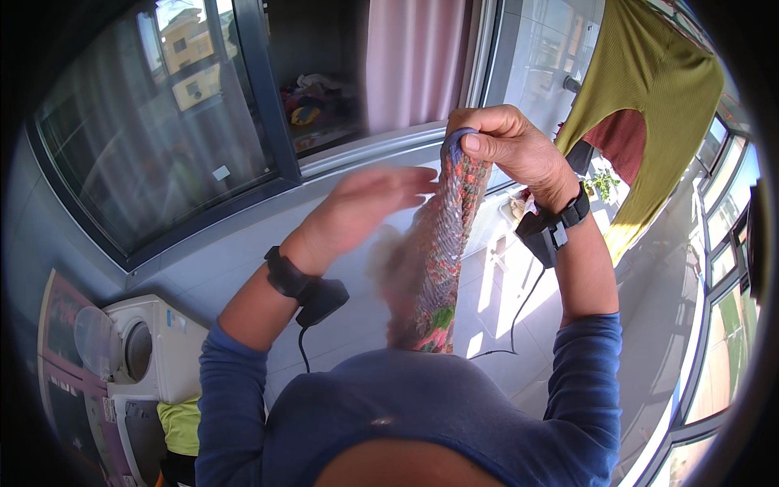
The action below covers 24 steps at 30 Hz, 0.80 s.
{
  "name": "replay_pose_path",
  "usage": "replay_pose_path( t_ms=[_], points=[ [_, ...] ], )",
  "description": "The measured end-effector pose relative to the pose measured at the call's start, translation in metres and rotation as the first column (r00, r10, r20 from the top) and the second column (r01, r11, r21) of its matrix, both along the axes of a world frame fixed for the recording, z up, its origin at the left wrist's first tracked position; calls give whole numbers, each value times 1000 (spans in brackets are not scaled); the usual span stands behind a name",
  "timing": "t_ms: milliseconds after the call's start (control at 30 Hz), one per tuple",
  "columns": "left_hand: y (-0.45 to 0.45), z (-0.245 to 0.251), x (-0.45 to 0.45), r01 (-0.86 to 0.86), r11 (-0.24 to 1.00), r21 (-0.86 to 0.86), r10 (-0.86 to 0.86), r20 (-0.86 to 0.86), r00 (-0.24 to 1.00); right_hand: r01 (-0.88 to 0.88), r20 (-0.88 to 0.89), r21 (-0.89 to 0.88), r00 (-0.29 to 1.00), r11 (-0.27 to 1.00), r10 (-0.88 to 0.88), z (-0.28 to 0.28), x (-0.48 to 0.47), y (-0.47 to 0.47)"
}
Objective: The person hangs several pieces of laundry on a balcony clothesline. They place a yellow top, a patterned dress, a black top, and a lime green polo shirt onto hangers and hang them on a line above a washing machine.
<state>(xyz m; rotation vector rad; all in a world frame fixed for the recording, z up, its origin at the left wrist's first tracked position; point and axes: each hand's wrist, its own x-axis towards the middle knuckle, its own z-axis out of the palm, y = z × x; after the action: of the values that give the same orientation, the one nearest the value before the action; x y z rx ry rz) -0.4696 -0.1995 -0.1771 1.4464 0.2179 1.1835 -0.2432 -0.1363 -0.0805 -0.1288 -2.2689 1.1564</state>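
Note:
My right hand (511, 146) pinches the upper end of a patterned fabric piece (447, 255) between thumb and fingers. The fabric hangs down in front of my chest, with a blue edge at the top and orange, green, grey and pink patches below. Its left side is smeared by motion. Beside the upper part of the cloth, my left hand (377, 201) is blurred, its fingers stretched towards the fabric with no grip on it visible. Black straps with small devices circle both wrists.
An olive ribbed garment (657, 73) hangs at the right, a dark red one (618, 143) behind it. At lower left stands a white washing machine (173, 341) with its round door open, above yellow-green cloth (181, 423). A sliding window (268, 91) and pink curtain (417, 61) are ahead.

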Motion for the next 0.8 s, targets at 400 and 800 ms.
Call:
replay_pose_path(
  t_ms=[400,800],
  points=[
    [-16,-9,-17,-21,998,-66,-9,-421,907,204,-34,146,979,968,-201,11,-2,8],
    [-28,10,-134,-223,965,137,213,-905,367,291,-67,22,955,956,-289,46,100,31]
  ],
)
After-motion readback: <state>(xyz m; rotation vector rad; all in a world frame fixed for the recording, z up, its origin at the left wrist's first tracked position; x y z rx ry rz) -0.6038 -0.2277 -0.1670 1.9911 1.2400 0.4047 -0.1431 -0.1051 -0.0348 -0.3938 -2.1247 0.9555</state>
